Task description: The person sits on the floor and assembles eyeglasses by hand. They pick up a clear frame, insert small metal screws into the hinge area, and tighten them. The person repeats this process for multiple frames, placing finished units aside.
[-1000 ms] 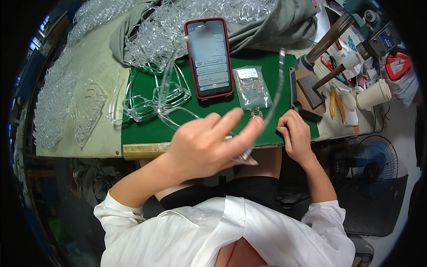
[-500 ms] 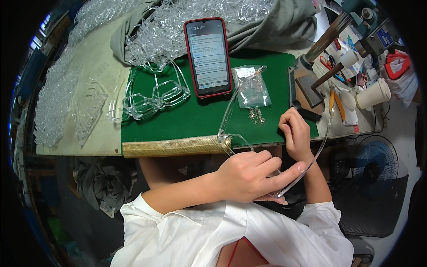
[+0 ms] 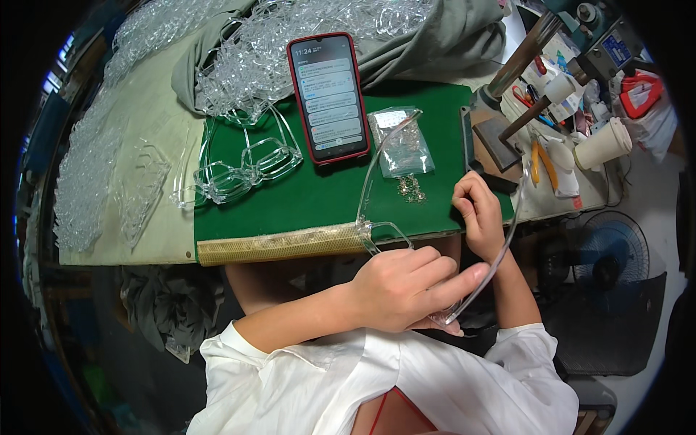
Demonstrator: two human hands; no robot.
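Clear plastic spectacle frame (image 3: 391,239) sits low now, at the near edge of the green mat (image 3: 304,203), one temple arm rising over the mat toward the small bag, the other sweeping right past the right wrist. A second ago it was held up over the mat in front of the phone; half a second ago it was already coming down toward the lap

Left hand (image 3: 406,290) is below the worktop edge, fingers closed on the frame's front and hinge end, thumb side up. It has dropped from above the mat to lap height

Right hand (image 3: 478,210) rests at the mat's edge, fingers curled together; cannot tell whether they pinch anything. It has hardly shifted

Loose small metal bits (image 3: 412,188) lie on the mat just beside the right hand, below a clear bag (image 3: 402,141) of the same

Judgement: the frame was brought down and steadied, so the hinge end lies near the right hand and the metal bits

Further out: red-cased phone (image 3: 330,98) lit, a finished clear frame (image 3: 239,167) to its left, heaps of clear frames (image 3: 290,36) on grey cloth behind, pliers (image 3: 536,156) and a paper cup (image 3: 602,145) far right
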